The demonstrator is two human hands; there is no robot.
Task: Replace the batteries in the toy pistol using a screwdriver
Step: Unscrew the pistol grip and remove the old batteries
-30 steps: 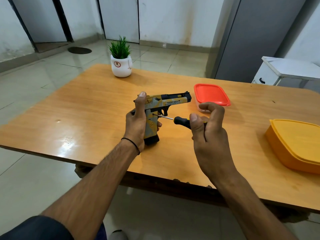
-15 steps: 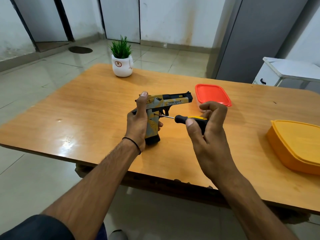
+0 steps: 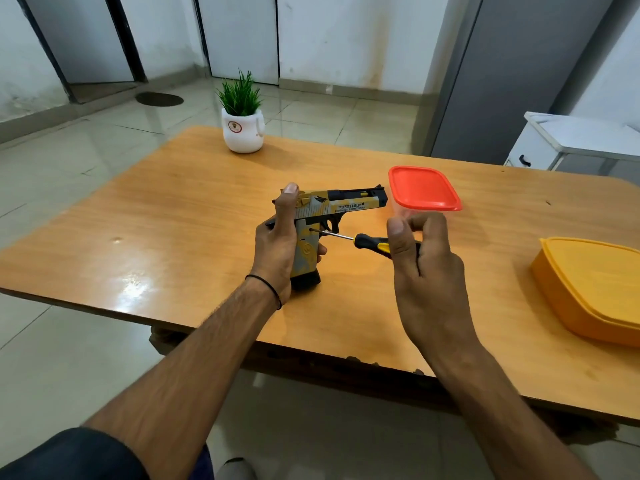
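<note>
A yellow, grey and black toy pistol (image 3: 341, 204) stands upright on the wooden table (image 3: 173, 209), magazine base down, barrel pointing right. My left hand (image 3: 278, 240) wraps the back of its grip, thumb up along the slide. My right hand (image 3: 420, 258) pinches the black and yellow handle of a screwdriver (image 3: 367, 241) between thumb and fingers. The thin metal shaft runs left, and its tip touches the upper side of the pistol's grip.
A small container with a red lid (image 3: 423, 188) sits just right of the barrel. An orange lidded box (image 3: 595, 285) lies at the table's right edge. A white pot with a green plant (image 3: 242, 128) stands at the far side. A white cabinet (image 3: 568, 140) is beyond the table.
My right hand's fingers have shifted around the screwdriver handle, the thumb moving over it, while the tip stays on the grip. The pistol and left hand have held still.
</note>
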